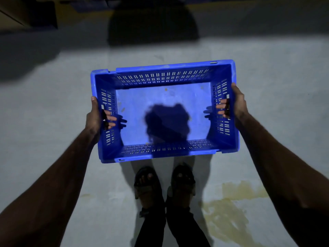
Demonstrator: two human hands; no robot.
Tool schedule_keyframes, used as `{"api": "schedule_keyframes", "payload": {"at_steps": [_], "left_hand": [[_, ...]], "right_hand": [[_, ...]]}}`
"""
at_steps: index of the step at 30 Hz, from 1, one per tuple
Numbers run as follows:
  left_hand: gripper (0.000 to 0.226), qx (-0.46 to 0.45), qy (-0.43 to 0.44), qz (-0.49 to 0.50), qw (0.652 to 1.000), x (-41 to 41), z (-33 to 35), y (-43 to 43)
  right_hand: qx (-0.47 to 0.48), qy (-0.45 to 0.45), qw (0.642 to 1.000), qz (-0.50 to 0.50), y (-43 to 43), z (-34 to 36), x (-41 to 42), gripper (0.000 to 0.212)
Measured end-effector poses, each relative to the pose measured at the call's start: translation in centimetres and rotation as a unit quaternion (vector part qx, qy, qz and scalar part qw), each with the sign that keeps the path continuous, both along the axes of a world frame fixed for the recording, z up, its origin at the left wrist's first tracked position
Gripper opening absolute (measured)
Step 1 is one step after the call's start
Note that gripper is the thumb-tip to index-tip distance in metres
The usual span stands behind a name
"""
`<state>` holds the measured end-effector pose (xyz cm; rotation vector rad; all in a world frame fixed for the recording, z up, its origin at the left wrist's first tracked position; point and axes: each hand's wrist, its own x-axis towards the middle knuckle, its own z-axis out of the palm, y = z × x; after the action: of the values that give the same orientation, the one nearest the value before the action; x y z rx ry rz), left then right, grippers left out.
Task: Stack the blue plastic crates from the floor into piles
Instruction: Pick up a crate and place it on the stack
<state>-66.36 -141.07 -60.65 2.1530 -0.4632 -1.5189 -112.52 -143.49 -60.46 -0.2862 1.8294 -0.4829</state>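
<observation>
The crate point(164, 111), one blue slotted box, hung open side up in the air in front of the person, above two sandalled feet point(164, 186). The left hand point(94, 116) and right hand point(235, 102) each gripped an end wall, fingers hooked through the handle holes. No writing was readable on it. Bare grey floor point(53, 122) lay open on all sides, with one yellowish stain point(231, 202) near the right. Dark shapes lined the far edge.

Empty blue crate point(163, 111) held above grey floor point(53, 113), left hand point(94, 118) and right hand point(236, 102) through side handles, sandalled feet point(163, 186) below
</observation>
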Motion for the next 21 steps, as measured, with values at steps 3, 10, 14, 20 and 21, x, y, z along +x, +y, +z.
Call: {"api": "schedule_keyframes", "payload": {"at_steps": [3, 10, 14, 20, 21], "left_hand": [[0.08, 0.013, 0.003, 0.017, 1.0, 0.0, -1.3, 0.1], [0.079, 0.003, -0.004, 0.026, 1.0, 0.4, -2.4, -0.3], [0.079, 0.004, -0.013, 0.018, 1.0, 0.5, -2.3, -1.0], [0.08, -0.003, -0.014, 0.016, 1.0, 0.3, -1.9, -1.1], [0.08, 0.004, -0.022, 0.02, 1.0, 0.2, -1.8, -1.1]], "right_hand": [[-0.004, 0.0, 1.0, 0.0, 0.1, -1.1, 0.0, 0.074], [-0.013, 0.003, 1.0, -0.018, 0.4, -1.6, 0.0, 0.066], [-0.018, 0.0, 1.0, -0.025, 0.9, -1.8, 0.0, 0.069], [-0.014, 0.036, 0.999, -0.026, 1.3, -1.8, 0.2, 0.077], [-0.012, 0.05, 0.998, -0.031, 1.4, -1.7, 0.4, 0.077]]}}
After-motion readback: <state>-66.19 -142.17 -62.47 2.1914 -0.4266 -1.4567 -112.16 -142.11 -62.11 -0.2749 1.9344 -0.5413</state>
